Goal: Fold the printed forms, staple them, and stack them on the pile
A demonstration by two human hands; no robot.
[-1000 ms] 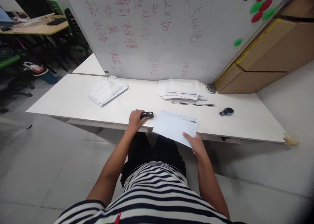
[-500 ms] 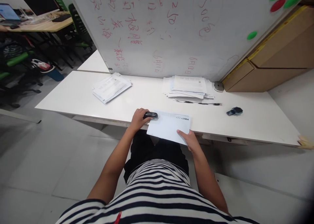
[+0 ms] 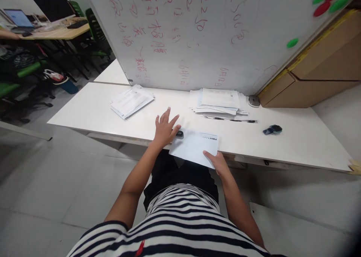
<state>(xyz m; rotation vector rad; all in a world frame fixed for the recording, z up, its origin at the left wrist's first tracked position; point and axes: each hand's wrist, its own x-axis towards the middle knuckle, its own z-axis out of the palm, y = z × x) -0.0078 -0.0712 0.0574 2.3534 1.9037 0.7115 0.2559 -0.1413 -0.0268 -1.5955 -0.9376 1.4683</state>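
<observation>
My right hand [image 3: 218, 162] grips the near right corner of a pale sheaf of paper [image 3: 194, 146], thumb on top and fingers hidden beneath. The paper has dark printed lettering along its right end and overhangs the table's front edge. At its far left corner sits a black stapler [image 3: 179, 133], partly hidden. My left hand [image 3: 166, 130] is spread open over the stapler, its fingers apart and stretched forward. Whether the palm touches the stapler cannot be seen.
On the white table [image 3: 93, 110] lie a left paper stack [image 3: 132, 101] and a larger right stack [image 3: 220, 100]. A dark pen [image 3: 239, 120] and a dark wristwatch-like object [image 3: 272, 129] lie to the right. Behind stand a whiteboard [image 3: 208, 54] and cardboard boxes [image 3: 313, 93].
My left hand has let go of the stapler, opened its fingers and reached slightly forward. The right hand keeps its hold on the paper. The view has shifted a little.
</observation>
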